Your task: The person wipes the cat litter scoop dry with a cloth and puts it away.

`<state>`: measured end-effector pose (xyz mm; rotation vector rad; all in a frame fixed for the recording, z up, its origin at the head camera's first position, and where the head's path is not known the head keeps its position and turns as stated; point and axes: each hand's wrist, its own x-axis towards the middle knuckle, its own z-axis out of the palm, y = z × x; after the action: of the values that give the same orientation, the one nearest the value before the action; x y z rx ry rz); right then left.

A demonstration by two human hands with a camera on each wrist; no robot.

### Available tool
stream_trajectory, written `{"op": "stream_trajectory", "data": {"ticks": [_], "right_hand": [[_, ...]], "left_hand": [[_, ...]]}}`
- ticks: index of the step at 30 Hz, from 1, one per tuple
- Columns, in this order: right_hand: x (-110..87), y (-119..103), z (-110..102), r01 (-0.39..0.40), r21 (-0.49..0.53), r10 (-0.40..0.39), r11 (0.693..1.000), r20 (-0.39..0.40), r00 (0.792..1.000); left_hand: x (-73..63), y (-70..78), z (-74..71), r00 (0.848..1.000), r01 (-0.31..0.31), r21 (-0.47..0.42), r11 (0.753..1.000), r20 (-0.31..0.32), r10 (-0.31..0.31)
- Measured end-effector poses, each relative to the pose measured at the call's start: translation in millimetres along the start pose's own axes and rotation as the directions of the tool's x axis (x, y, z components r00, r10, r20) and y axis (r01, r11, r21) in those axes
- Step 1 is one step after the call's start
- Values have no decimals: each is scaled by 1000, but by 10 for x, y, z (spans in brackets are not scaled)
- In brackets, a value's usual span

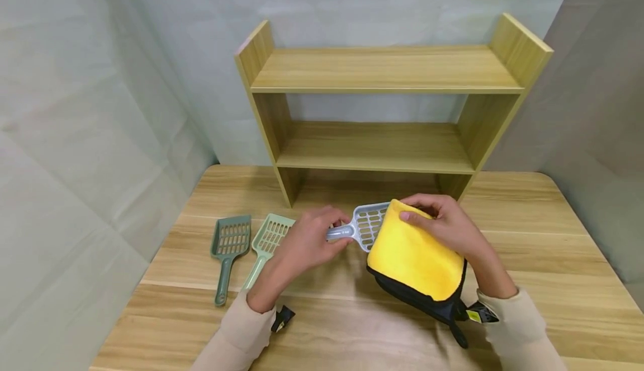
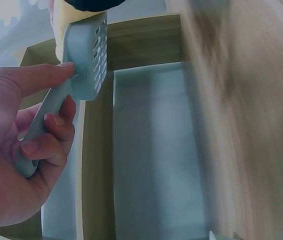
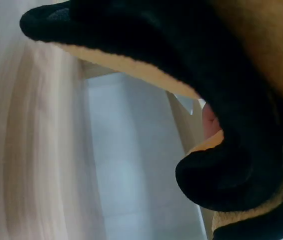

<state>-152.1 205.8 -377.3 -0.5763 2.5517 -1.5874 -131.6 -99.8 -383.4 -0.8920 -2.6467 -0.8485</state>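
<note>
Pale wood-grain two-tier shelf unit on far side of lt. wood-plank-patterned table w/ rounded far corners; creased grey-white sheeting left, right & far.

The slotted, pale blue scoop is held sideways, its blade partly hidden by the black-edged yellow cloth.

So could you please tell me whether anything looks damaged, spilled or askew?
Nothing stands out: no spill or damage shows. The left hand grips the blue-grey scoop, the right hand the yellow cloth; a dark scoop and a pale scoop lie side by side.
</note>
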Motion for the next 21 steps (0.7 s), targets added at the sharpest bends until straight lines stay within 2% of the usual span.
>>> {"op": "stream_trajectory", "data": {"ticks": [5,11,18,21], "right_hand": [[23,45,70,22,-86,-26,996,-39,999],[41,50,185,82,-164,-90,983,-42,995],[32,1,334,75,-246,-93,966,-64,994],[26,-3,376,81,-291,-109,953,-83,991]], "left_hand": [[-4,5,39,1000,-2,15,1000,-1,2],[-9,55,117,1000,-15,1,1000,28,15],[-9,131,189,997,10,-8,1000,81,-9],[-11,145,219,997,15,-8,1000,80,-15]]}}
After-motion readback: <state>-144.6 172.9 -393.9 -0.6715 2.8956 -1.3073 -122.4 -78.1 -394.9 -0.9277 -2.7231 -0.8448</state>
